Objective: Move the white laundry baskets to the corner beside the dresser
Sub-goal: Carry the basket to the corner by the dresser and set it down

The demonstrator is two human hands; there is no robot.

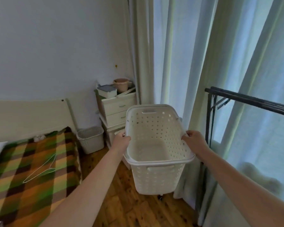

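A tall white perforated laundry basket [156, 177] hangs above the wooden floor in the middle of the view, empty and tilted slightly toward me. My left hand [121, 140] grips its left rim and my right hand [194, 140] grips its right rim. A second, smaller white laundry basket [91, 140] stands on the floor between the bed and the cream dresser [116, 110]. The held basket is in front of the dresser, near the curtains.
A bed with a green and orange checked blanket [31, 169] and a wire hanger [41, 167] fills the left. A box and a pink pot [121, 84] sit on the dresser. Long curtains [179, 63] hang behind. A black clothes rack [246, 99] stands on the right.
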